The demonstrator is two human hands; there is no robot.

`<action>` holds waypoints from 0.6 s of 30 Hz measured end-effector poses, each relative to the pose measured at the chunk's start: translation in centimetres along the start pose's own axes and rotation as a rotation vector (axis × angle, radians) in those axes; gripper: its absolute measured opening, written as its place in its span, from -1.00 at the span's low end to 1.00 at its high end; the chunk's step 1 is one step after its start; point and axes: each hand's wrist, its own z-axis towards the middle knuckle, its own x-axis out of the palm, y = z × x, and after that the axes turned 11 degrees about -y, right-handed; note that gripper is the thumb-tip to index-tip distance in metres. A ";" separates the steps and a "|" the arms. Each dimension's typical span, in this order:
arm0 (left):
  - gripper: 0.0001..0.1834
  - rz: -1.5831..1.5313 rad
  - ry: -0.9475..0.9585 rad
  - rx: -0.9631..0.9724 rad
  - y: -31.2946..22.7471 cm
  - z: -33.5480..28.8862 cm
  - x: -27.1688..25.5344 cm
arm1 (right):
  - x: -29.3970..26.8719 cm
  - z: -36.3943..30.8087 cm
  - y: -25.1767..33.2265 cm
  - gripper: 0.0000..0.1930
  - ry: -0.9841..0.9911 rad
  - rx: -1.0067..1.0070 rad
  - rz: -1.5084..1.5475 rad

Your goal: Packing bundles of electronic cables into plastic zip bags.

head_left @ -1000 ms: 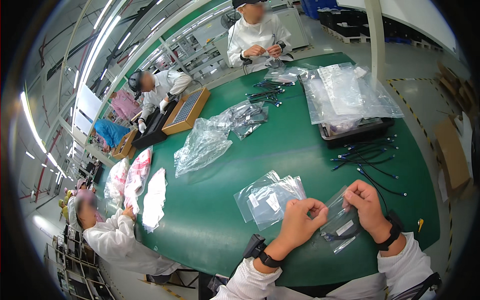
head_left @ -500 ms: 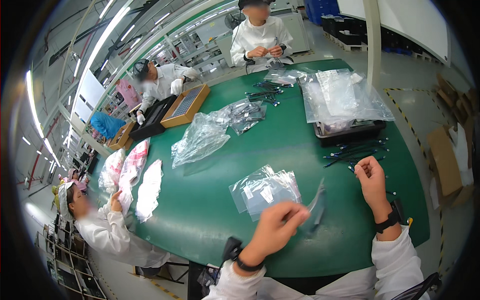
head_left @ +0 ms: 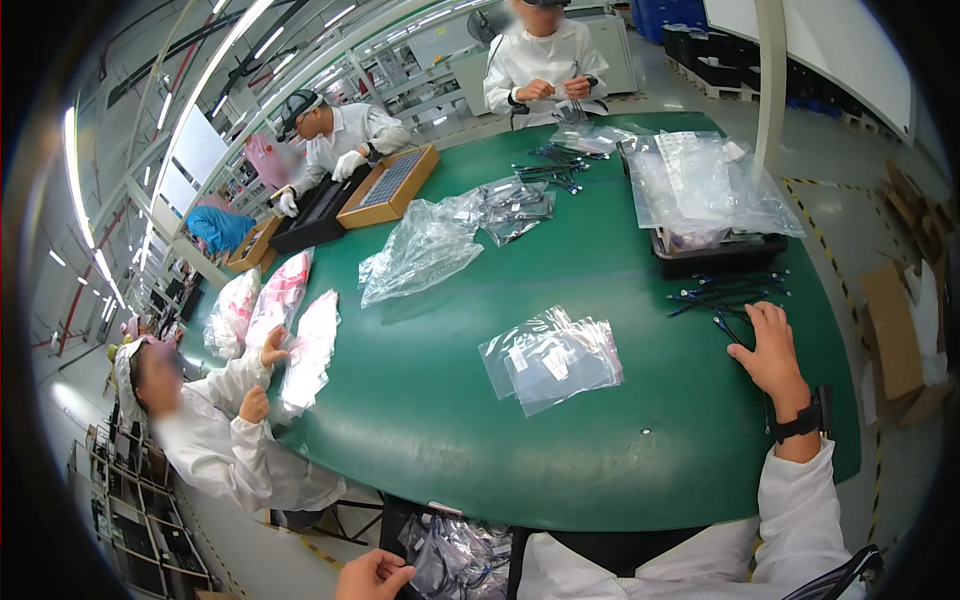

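Note:
At the right of the table, my right hand (head_left: 778, 352) is over the near side of a pile of short black cables (head_left: 715, 293) with small metal end lugs. Its thumb and fingers are apart, and I see nothing gripped. My left hand (head_left: 372, 577) is low at the bottom edge, beside a dark bin of clear bags with dark contents (head_left: 465, 558). Its fingers are loosely curled with nothing visible in them; part of the hand is cut off. A fanned stack of flat clear bags with white labels (head_left: 555, 362) lies mid-table.
A black tray (head_left: 715, 258) heaped with plastic bags stands behind the cables. Crumpled clear plastic (head_left: 420, 255) and another cable bundle (head_left: 552, 168) lie farther back. Pink-and-white bags (head_left: 280, 290) lie left. Three co-workers stand or sit around the green table (head_left: 560, 470).
My left hand has moved from beside the bag stack down to the bin; the clear bag it held is no longer in it. My right hand has opened over the cables.

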 end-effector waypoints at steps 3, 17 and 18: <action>-0.80 -0.109 0.003 -0.035 1.4 0.0 1.2 | 0.4 -0.1 -1.0 -0.31 0.042 -0.102 -0.012; -0.80 -0.624 0.375 0.695 -24.8 15.6 15.1 | 1.1 1.6 -3.2 -0.46 0.048 -0.289 0.049; -0.79 -0.647 0.414 0.692 -26.2 16.6 17.6 | 1.1 1.5 -3.4 -0.53 0.019 -0.279 0.031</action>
